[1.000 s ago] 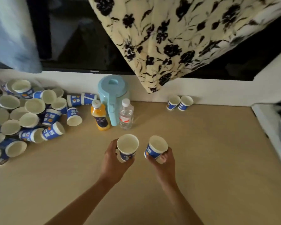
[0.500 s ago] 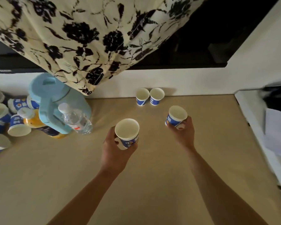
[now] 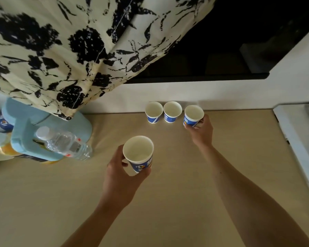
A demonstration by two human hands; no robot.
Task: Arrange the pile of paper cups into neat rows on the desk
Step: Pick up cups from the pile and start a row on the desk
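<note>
While the flowered curtain (image 3: 70, 50) hangs low over the back of the tan desk (image 3: 168, 202), a light-blue jug (image 3: 34, 139) stands at the left with a clear water bottle (image 3: 66, 145) in front of it. Over the middle of the desk the left hand (image 3: 121, 177) curls its fingers round an upright paper cup (image 3: 138, 154). By the far wall the right hand (image 3: 201, 132) grips a second cup (image 3: 193, 115) just right of the left standing cup (image 3: 153, 112) and right standing cup (image 3: 172, 112); whether its base touches the desk I cannot tell.
</note>
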